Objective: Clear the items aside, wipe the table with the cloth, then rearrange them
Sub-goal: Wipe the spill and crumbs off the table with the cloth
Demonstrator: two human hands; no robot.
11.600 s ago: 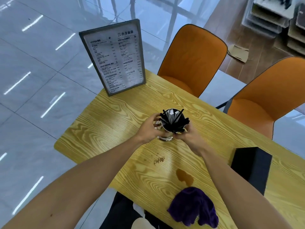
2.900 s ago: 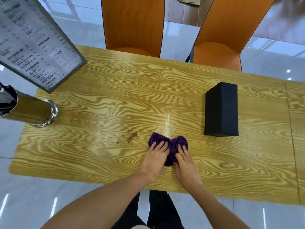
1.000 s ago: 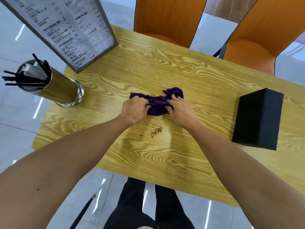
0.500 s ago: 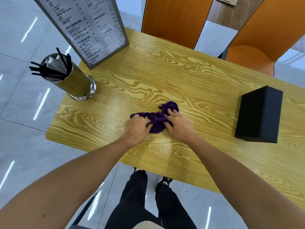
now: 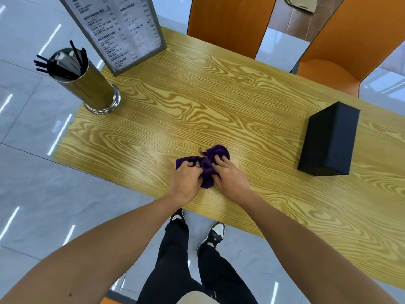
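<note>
The purple cloth lies bunched on the yellow wood-grain table, close to the near edge and roughly midway along it. The left hand presses on its left part with fingers curled into the fabric, gripping it; the right hand presses on its right part, fingers bent and dug into the folds. The two hands sit just beside each other.

Around the cloth the tabletop is open: a wide bare stretch runs from it to the far edge and to the left end. To the right, well apart from the cloth, a black box lies on the table. At the far left corner a metal holder with black sticks stands near the table's left edge, and just behind it a framed menu stands tilted back. On the menu "COLD DRINKS" can be read; the rest is too small to tell. Two orange chairs stand beyond the far edge.
</note>
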